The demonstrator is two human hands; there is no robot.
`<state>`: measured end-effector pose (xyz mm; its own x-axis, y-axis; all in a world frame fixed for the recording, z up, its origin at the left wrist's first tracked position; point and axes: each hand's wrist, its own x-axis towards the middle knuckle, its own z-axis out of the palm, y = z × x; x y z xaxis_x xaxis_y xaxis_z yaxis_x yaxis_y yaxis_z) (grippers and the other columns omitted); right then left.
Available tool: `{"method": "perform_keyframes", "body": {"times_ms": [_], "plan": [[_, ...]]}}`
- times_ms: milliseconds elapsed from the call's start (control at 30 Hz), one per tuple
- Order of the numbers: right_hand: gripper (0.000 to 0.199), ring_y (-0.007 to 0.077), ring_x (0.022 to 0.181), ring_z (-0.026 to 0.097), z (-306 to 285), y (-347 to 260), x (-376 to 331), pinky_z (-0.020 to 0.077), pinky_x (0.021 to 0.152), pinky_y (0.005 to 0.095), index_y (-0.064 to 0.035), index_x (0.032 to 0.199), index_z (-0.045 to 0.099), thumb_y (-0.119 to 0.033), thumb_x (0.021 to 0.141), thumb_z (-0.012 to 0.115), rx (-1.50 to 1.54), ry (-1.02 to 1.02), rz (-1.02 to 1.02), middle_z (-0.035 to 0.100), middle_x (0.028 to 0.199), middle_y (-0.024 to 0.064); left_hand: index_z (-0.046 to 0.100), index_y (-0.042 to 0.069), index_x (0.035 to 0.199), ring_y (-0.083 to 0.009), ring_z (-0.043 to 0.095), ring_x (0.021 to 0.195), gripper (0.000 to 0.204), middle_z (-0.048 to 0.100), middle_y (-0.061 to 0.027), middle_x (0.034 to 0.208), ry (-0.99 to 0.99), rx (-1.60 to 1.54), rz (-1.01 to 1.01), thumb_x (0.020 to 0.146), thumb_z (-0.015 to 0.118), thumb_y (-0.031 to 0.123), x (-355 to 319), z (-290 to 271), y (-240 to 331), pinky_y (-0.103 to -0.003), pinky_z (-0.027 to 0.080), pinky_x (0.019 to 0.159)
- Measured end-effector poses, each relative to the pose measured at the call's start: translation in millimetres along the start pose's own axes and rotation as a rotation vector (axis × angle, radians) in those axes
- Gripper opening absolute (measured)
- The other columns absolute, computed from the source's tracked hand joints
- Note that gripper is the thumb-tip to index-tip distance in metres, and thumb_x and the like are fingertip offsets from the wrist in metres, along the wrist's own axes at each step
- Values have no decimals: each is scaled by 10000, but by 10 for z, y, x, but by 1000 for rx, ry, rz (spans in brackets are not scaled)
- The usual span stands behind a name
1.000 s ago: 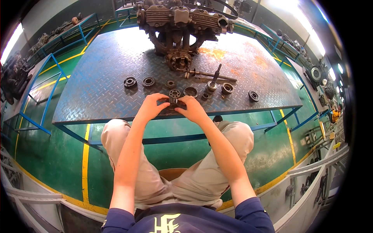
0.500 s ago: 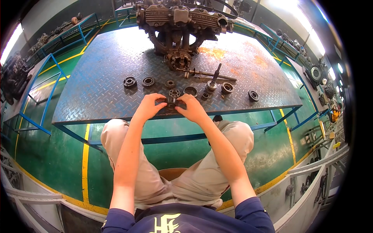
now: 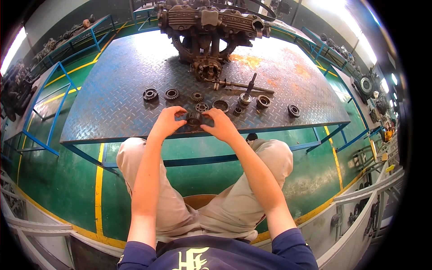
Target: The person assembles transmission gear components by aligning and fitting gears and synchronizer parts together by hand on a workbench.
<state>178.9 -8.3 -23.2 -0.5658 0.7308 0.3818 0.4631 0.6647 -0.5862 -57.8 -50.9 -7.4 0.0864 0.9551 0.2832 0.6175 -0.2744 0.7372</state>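
Note:
A dark toothed gear (image 3: 194,119) sits near the table's front edge, between my two hands, its round opening turned toward me. My left hand (image 3: 169,122) is at the gear's left side, index finger and thumb apart, the thumb tip close against it. Opposite, my right hand (image 3: 219,123) has its index finger and thumb spread by the right rim; whether they touch it I cannot tell. Just behind lies a bearing-like ring (image 3: 201,107). A wider toothed ring (image 3: 220,105) and a small dark collar (image 3: 237,111) are to the right of it.
Across the metal table (image 3: 112,112) stand several gears, among them a left one (image 3: 150,95) and a far right one (image 3: 294,111). A gear on an upright shaft (image 3: 245,98) is near a long lying shaft (image 3: 247,86). An engine (image 3: 211,22) occupies the back.
The gear has shifted slightly left and turned, so more of its round opening shows. My fingers have loosened around it; the other parts stay in place.

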Motion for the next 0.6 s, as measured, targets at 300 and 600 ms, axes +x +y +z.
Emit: {"method": "perform_keyframes", "body": {"times_ms": [300,600], "plan": [[422,348,1101,558,63,-27,45,458,960,418,-9,1161,635,-173,794,765,-11,-22,-13,630,1105,146,686,8,1115,-212,653,940,414,717,-117,988,15,-23,-26,712,779,22,-1,-6,16,-324,509,809],[406,346,1108,554,90,-41,49,459,959,418,-10,1166,630,-150,805,753,3,-6,-20,630,1108,144,677,5,1126,-211,665,885,379,716,-129,928,-23,-40,-71,757,756,36,-7,20,20,-330,517,800]]}}
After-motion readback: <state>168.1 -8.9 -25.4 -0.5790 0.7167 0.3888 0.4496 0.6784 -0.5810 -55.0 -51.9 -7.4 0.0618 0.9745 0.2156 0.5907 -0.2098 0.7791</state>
